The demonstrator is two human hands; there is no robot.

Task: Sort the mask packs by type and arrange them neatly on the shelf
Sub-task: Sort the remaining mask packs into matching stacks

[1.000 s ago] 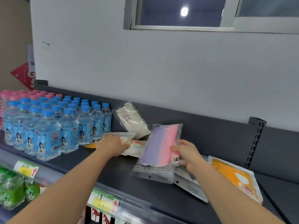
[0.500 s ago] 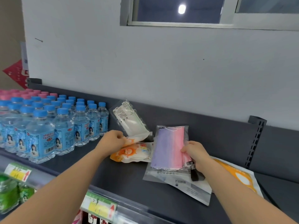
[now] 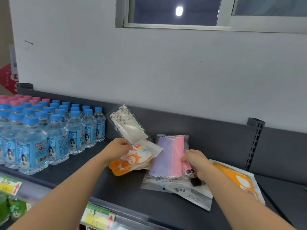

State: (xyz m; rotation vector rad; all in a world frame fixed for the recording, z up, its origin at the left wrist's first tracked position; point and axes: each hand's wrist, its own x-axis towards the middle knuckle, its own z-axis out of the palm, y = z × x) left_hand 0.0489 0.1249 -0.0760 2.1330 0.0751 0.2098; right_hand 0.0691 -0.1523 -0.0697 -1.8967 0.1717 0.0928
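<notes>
Since pink pack (image 3: 167, 155) lies flat on the shelf (image 3: 129, 190) atop a grey pack (image 3: 191, 192), long axis front-to-back, my right hand (image 3: 196, 161) is nearer and pinches its right edge. My left hand (image 3: 118, 149) grips the cartoon pack (image 3: 132, 163) just left of it. I reckon right squares pink up. White pack (image 3: 127, 125) leans tilted behind.
</notes>
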